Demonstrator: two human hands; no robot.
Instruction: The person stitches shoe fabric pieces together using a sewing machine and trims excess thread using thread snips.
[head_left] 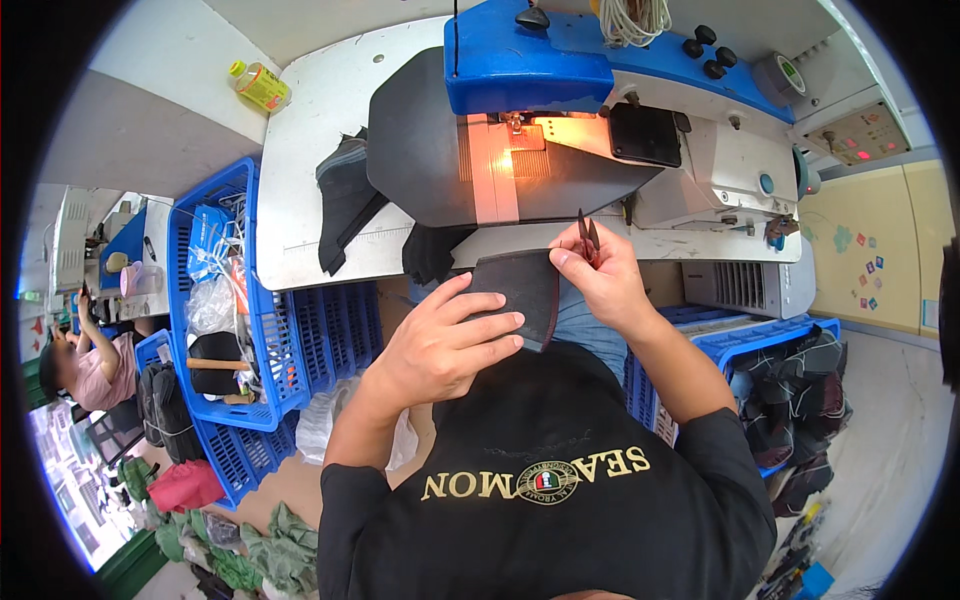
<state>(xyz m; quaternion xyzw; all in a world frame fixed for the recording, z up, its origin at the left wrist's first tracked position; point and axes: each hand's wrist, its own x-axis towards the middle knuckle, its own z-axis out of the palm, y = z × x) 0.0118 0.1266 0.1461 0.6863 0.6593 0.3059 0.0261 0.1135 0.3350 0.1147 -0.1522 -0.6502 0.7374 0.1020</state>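
Observation:
A dark grey fabric piece (pixel 510 283) with a thin reddish edge on its right side is held in front of my body, just below the sewing table. My left hand (pixel 440 338) grips it from the left, its fingers lying across the front and the thumb hidden. At the upper right corner, my right hand (pixel 608 278) pinches the fabric between thumb and finger. That same hand also holds small thread snips (pixel 588 240), dark blades pointing up, toward the sewing machine (pixel 530 75). The machine's lamp lights the needle area.
Dark cut pieces (pixel 350 195) lie on the table's left, near a yellow-capped bottle (pixel 262 87). A black phone (pixel 645 135) rests right of the needle. Blue crates (pixel 262 412) stand at left; another crate (pixel 720 345) at right holds dark bundles. A person (pixel 100 365) sits far left.

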